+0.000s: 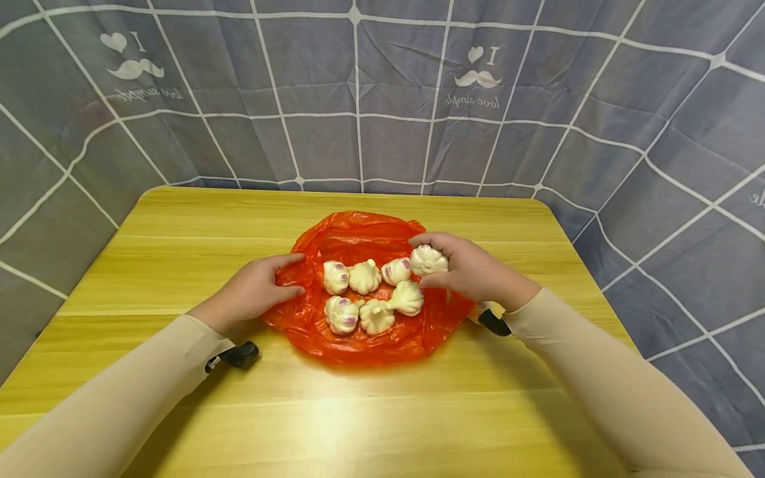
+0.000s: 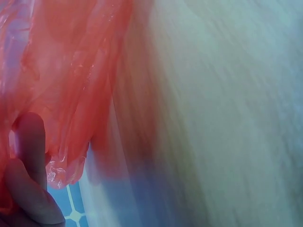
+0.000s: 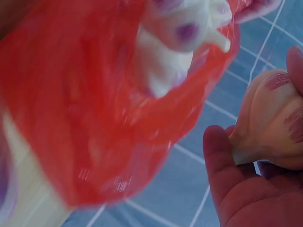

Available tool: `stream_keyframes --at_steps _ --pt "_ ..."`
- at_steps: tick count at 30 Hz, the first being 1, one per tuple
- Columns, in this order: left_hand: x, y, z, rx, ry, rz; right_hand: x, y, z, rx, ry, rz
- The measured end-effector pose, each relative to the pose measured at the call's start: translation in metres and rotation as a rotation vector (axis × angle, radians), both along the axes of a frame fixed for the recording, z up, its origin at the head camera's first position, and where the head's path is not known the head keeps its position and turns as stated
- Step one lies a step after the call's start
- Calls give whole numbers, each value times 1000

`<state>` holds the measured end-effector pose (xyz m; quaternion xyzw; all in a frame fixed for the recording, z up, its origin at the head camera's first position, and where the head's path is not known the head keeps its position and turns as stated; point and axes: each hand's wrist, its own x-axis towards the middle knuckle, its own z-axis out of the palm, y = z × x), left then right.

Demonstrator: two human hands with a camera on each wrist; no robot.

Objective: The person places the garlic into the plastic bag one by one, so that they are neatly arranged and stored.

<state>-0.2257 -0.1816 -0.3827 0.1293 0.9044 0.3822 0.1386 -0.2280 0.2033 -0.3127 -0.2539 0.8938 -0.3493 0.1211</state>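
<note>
A red plastic bag (image 1: 358,352) lies spread open on the table with several garlic bulbs (image 1: 376,317) in it, white with purple streaks. My left hand (image 1: 254,289) grips the bag's left side, its fingers and thumb on the crumpled film; in the left wrist view, fingers (image 2: 31,146) press against the red plastic. Above the bag's right side, my right hand (image 1: 472,269) holds one garlic bulb (image 1: 429,260) between thumb and fingers. The right wrist view shows that held bulb (image 3: 274,118) apart from the bag, its stem towards the fingertips.
A pale object (image 1: 478,311), partly hidden under my right wrist, lies just right of the bag. The wooden table (image 1: 323,425) reaches back to a grey checked curtain (image 1: 394,86). Dark wrist-camera mounts (image 1: 242,355) hang below both cuffs.
</note>
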Motion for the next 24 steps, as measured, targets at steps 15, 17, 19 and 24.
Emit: stream_keyframes --at_steps 15,17,19,24 --pt "-1 -1 -1 17 6 15 -6 -46 -13 85 -3 89" --pt "-1 -2 -1 14 11 12 -7 -51 -14 107 3 103" --pt "-1 -2 0 13 10 13 -7 -55 -16 119 9 117" --pt "-1 -3 0 19 17 11 -10 -61 -21 131 -7 134"
